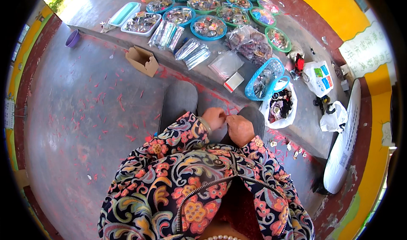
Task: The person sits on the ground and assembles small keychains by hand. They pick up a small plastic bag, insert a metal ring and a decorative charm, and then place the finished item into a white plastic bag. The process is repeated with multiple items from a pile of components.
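Just above my knees, my left hand and my right hand meet, fingertips drawn together in a pinch. A tiny reddish bit shows between them, too small to name. The fingers hide most of whatever each hand holds. A bangle circles my left wrist. Beyond the right hand stands a white plastic bag, its top spread around dark and pale small items. Beside that bag a blue plastic basket leans with small packets inside.
A raised concrete ledge carries several round baskets of packets, a white tray and bundled clear packets. A torn cardboard box and a purple bucket stand left. Red scraps litter the floor. A long white wrapped object lies right.
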Demonstrator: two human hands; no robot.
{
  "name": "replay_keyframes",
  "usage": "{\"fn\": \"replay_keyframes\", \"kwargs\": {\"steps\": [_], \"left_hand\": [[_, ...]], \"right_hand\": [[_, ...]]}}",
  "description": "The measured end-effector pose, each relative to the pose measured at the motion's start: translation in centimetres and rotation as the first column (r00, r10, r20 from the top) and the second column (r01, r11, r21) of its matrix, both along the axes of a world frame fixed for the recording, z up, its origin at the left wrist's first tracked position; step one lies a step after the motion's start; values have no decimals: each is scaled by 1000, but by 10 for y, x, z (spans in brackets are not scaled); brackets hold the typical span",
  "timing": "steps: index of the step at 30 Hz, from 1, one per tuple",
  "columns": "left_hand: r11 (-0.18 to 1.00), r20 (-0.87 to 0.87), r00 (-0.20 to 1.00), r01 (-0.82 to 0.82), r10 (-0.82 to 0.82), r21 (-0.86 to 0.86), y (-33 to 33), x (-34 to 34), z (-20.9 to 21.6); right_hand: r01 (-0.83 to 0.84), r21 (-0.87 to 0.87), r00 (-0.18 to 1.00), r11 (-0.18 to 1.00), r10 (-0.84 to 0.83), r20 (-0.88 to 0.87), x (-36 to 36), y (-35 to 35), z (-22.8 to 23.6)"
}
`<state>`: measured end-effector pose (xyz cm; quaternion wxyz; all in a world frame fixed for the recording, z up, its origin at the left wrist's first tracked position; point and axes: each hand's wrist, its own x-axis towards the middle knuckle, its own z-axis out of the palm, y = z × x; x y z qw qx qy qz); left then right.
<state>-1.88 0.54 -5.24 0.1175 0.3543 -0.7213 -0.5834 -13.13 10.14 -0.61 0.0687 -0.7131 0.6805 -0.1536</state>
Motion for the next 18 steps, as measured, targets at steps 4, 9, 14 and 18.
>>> {"fn": "replay_keyframes", "kwargs": {"steps": [4, 9, 14, 18], "left_hand": [[976, -41, 998, 35, -45, -214, 1, 1, -3], [913, -134, 985, 42, -105, -405, 0, -1, -9], [916, -140, 979, 81, -146, -393, 0, 0, -7], [920, -167, 966, 124, -198, -371, 1, -1, -10]], "right_hand": [[61, -38, 998, 997, -60, 26, 2, 0, -2], [5, 123, 999, 992, 1, -48, 1, 0, -4], [3, 160, 999, 987, 5, -49, 3, 2, -7], [-44, 193, 995, 980, 60, -76, -1, 5, -14]]}}
